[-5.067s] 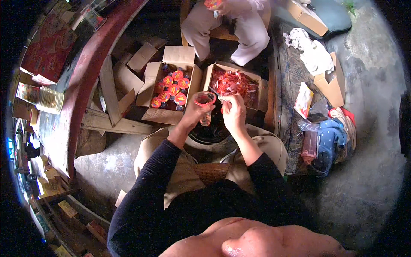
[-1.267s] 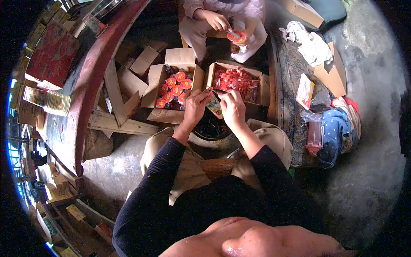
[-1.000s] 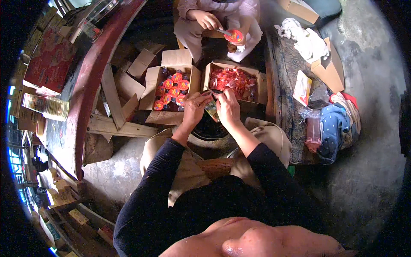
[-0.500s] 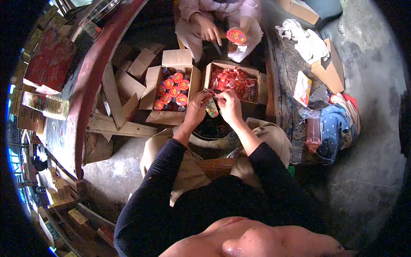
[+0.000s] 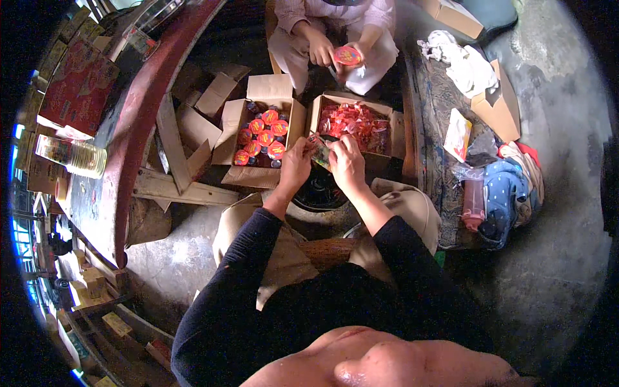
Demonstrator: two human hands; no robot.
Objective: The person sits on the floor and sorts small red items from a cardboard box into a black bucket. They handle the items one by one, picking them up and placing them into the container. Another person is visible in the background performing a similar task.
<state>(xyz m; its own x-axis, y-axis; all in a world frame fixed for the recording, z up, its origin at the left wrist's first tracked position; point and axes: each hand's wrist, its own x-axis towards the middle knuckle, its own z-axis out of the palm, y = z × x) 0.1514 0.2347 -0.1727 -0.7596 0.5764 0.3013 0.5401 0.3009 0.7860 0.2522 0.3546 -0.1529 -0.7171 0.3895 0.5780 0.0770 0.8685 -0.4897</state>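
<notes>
A person in dark sleeves and tan trousers sits over a round dark tub (image 5: 311,207), both bare hands meeting just above it. Between the hands, over the tub's far part, is a small printed cup (image 5: 321,155), partly hidden. The left hand (image 5: 296,161) has its fingers pinched closed on the cup's left side. The right hand (image 5: 347,162) has its fingers curled in close against the other side; I cannot tell whether they grip the cup or the small dark piece near their tips.

Just beyond the tub, to its left, an open carton (image 5: 233,131) holds cups with red lids (image 5: 264,137); beyond it to its right, another carton (image 5: 398,135) is heaped with red scraps (image 5: 353,122). Farther beyond the tub, facing me across it, a co-worker (image 5: 334,16) holds a red-lidded cup (image 5: 347,56). Well left of the tub, a stack of clear cups (image 5: 88,159) lies sideways on a table (image 5: 138,106).
</notes>
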